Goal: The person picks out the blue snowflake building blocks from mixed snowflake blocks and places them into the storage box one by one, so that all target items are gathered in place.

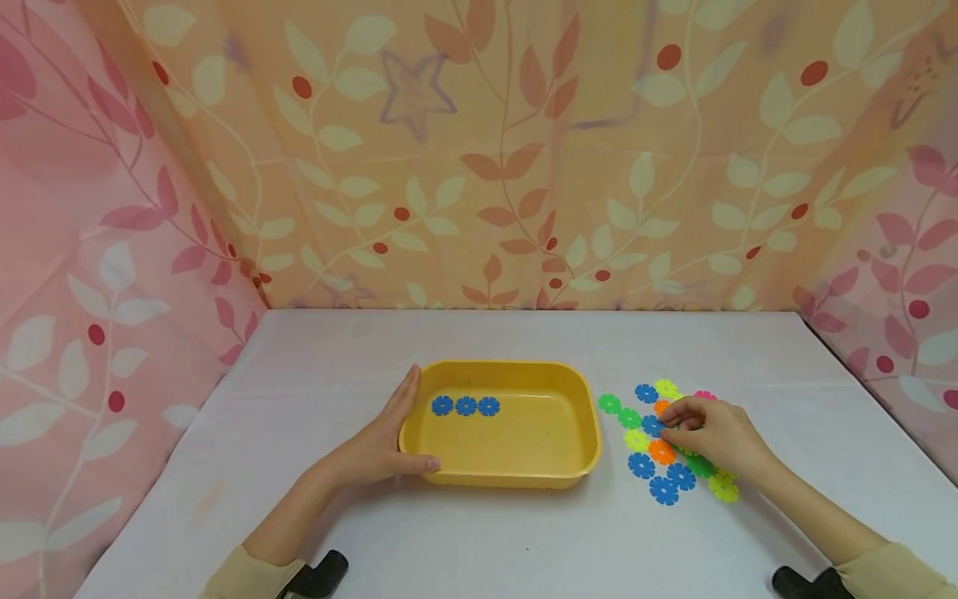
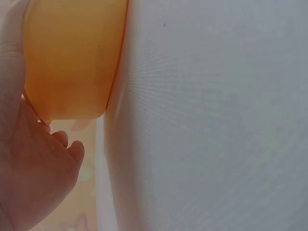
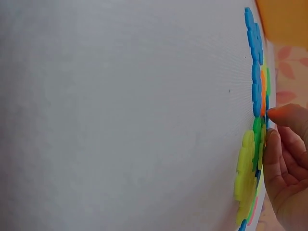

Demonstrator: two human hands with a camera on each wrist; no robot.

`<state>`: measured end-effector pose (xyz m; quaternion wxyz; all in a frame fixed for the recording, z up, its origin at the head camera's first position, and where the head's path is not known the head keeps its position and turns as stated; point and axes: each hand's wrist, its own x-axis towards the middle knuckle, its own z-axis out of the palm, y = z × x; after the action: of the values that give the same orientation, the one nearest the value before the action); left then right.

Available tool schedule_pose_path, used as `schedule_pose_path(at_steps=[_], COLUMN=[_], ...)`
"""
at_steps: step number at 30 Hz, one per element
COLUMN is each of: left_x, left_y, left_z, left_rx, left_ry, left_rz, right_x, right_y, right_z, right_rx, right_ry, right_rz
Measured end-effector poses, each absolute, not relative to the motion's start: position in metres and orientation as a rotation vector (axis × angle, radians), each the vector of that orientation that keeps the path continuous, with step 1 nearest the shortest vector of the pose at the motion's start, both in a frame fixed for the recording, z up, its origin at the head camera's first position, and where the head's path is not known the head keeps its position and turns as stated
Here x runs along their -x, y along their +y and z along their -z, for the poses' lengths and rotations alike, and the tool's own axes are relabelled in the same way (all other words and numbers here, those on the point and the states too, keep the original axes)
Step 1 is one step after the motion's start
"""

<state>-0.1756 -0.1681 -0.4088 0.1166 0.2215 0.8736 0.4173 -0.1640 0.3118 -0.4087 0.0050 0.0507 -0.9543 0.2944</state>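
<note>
A yellow plastic tray [image 1: 516, 478] stands mid-table, with a row of three blue snowflake discs [image 1: 466, 406] inside near its upper left. My left hand [image 1: 377, 437] grips the tray's left end, thumb over the front rim and fingers along the side. The left wrist view shows the tray's wall [image 2: 72, 72] beside that hand. To the right of the tray, my right hand [image 1: 714, 433] is over a loose pile of snowflake discs, its thumb and index fingertips at a blue disc [image 1: 654, 426]. The palm hides part of the pile.
Around the right hand lie green [image 1: 609, 404], orange [image 1: 662, 452], yellow [image 1: 723, 487], pink [image 1: 705, 395] and more blue discs [image 1: 664, 490]. The white tabletop [image 1: 486, 541] meets a patterned curtain [image 1: 524, 208] at the back and sides.
</note>
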Motion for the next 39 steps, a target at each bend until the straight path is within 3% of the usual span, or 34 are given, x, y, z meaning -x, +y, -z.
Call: schedule_pose_path(at_steps=[17, 31, 39], left_x=[0.175, 0.176, 0.175], left_y=[-0.169, -0.168, -0.167], left_z=[0.406, 0.406, 0.407], left_rx=[-0.633, -0.617, -0.640], left_ry=[2.568, 2.567, 2.568], left_rz=[-1.202, -1.181, -1.200], right_x=[0.165, 0.181, 0.201], right_y=[0.278, 0.194, 0.152], right_z=[0.388, 0.364, 0.376], right_rx=[-0.184, -0.398, -0.532], right_ry=[-2.789, -2.710, -2.820], right_rz=[-1.276, -1.689, -1.534])
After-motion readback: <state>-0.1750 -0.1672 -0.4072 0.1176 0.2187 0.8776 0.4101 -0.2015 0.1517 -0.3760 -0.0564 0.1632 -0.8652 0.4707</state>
